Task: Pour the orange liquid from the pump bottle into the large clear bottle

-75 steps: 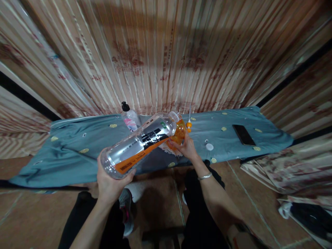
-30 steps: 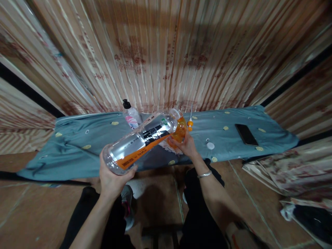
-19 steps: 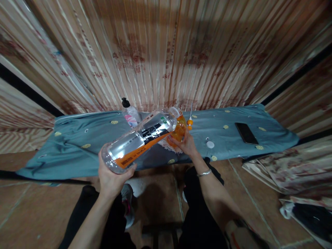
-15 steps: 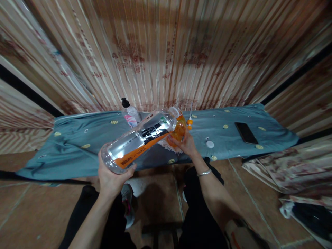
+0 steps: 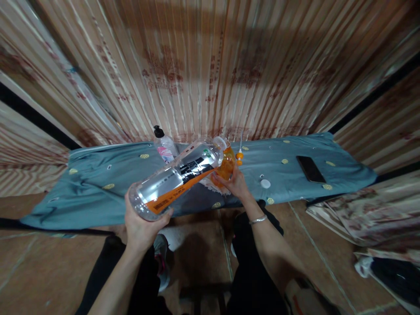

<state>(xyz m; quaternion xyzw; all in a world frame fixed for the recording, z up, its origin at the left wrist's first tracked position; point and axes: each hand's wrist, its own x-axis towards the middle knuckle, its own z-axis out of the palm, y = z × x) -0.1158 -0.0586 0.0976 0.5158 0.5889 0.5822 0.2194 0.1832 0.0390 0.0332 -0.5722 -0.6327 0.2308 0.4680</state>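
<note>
My left hand point(image 5: 142, 227) is wrapped round the base of a large clear plastic bottle point(image 5: 177, 179) with a silver, black and orange label. The bottle is tilted, its neck toward the right, meeting the top of an orange bottle point(image 5: 226, 162). That smaller bottle is gripped by my right hand point(image 5: 235, 181) from its near right side. Whether liquid passes between them I cannot tell. A crumpled whitish cloth or tissue point(image 5: 215, 187) lies under the orange bottle. Just behind it rests an orange pump top point(image 5: 239, 156) with a pale tube.
A clear bottle with a black cap and pink label point(image 5: 166, 151) stands behind the large bottle. To the right are a white round cap point(image 5: 265, 183) and a dark phone point(image 5: 310, 169) on the teal cloth point(image 5: 95, 179). A patterned curtain point(image 5: 197, 65) hangs behind.
Both hands keep their hold, and the two bottles stay mouth to mouth. Only a very slight shift of the view shows.
</note>
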